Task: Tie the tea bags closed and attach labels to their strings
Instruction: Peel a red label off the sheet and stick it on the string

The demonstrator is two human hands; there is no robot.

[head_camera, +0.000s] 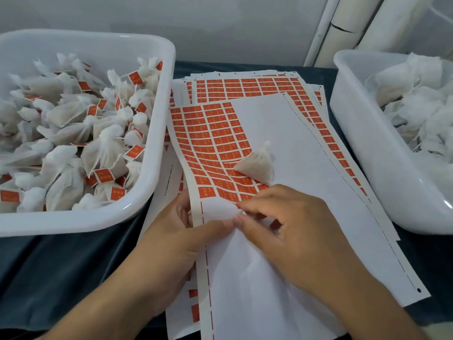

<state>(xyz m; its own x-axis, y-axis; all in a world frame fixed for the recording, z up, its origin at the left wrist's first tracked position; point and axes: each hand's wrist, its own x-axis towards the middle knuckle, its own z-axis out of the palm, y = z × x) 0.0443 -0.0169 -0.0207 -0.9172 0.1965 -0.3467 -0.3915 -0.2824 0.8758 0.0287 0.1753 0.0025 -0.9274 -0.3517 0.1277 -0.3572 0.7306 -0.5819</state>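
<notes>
Labels [215, 153] in orange rows covered the upper left part of the top label sheet [306, 168], which lay in the middle of the frame over a stack of like sheets [247, 87]; the rest of that top sheet was bare white backing, with a dashed red line down its left margin. One tied tea bag [257, 165] rested on the sheet at the centre of the frame, its knotted neck pointing up the picture, lying partly on the last orange rows and partly on the bare backing; we could not make out its string. Below it our left hand [176, 241] lay at the sheet's left edge, thumb on top of the paper and fingers tucked beneath, grasping the sheet; our right hand [289, 229] met it just to the right, thumb and forefinger pinched together on the white backing at the lower corner of the orange block; whether a label sat between those fingertips we could not tell.

At the left of the frame stood a white tub [157, 133] heaped with tied bags [73, 133], many carrying orange tags on their strings; at the right edge stood a second white tub [367, 153] holding white bags [416, 101] with no tags showing. Both tubs and the sheets sat on a dark cloth [61, 271] that filled the lower left; pale wall and white pipes [343, 28] lay across the top.
</notes>
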